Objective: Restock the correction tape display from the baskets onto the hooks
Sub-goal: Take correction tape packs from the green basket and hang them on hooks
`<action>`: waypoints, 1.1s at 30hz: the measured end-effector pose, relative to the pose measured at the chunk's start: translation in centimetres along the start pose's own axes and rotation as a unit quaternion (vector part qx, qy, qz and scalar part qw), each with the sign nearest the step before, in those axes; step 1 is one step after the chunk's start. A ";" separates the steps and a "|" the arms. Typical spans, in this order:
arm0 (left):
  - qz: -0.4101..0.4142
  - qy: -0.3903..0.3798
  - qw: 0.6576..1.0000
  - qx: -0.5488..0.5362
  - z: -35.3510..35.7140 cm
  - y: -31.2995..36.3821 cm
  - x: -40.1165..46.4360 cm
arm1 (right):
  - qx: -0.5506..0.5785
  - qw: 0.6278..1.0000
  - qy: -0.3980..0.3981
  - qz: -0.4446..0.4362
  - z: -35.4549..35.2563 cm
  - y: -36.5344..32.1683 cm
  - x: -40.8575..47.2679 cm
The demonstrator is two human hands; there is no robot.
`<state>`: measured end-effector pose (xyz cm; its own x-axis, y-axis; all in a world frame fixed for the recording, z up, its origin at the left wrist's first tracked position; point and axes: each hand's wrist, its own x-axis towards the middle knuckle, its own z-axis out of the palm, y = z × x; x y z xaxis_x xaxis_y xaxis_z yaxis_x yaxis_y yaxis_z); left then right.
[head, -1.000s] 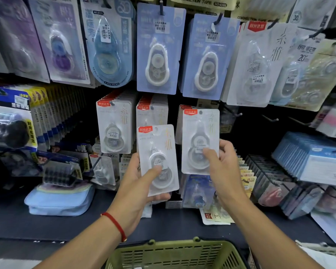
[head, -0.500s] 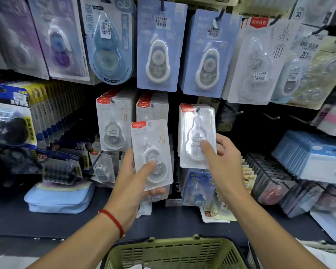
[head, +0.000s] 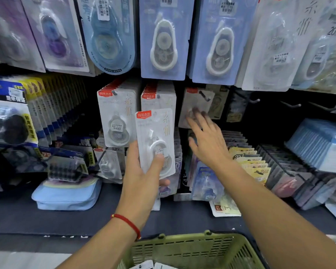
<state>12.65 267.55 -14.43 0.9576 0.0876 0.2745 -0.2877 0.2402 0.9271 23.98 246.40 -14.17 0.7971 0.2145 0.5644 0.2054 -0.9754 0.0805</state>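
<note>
Nearest me sat the green basket (head: 192, 251), with a few white packs just showing at its near edge, so there was stock left to hang. Above it my left hand (head: 142, 171) grasped one correction tape pack (head: 155, 140) upright, thumb across the blister and fingers behind the card, held in front of the middle column of matching packs. My right hand (head: 208, 140) was released, fingers spread and blurred, reaching toward the hung pack (head: 196, 107) on the right hook (head: 205, 95); whether the fingertips touched it I could not tell. Farther left, two hooks carried fuller stacks. I judged the hanging step to be mid-way: one pack sat on the hook, one waited in hand. The next move, I reckoned, called for passing the held pack across and lining its card hole up with the hook's tip.
</note>
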 end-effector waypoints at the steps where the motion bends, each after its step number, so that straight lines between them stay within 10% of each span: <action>1: -0.002 -0.001 1.000 0.000 0.0 -0.1 0.1 | -0.008 1.000 -0.016 0.007 0.5 0.2 1.1; 12: -0.043 -0.038 0.998 0.010 0.8 -0.7 0.9 | 0.124 0.992 0.003 -0.019 -0.5 0.4 0.6; 17: -0.039 -0.097 0.994 -0.037 1.8 -0.1 -0.2 | 0.508 0.845 0.007 0.165 -5.9 -3.0 -6.2; 22: -0.054 -0.150 0.986 -0.049 3.0 0.2 -0.7 | 0.599 0.776 -0.021 0.195 -8.3 -5.0 -8.8; 33: 0.128 -0.097 0.899 0.409 0.4 -0.2 1.5 | 0.593 0.748 0.055 0.292 -9.2 -2.4 -6.4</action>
<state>14.16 267.22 -14.08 0.8692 -0.1496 0.4713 -0.4671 -0.5609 0.6835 13.19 246.91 -10.42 0.9097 -0.2995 0.2876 0.2512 -0.1545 -0.9555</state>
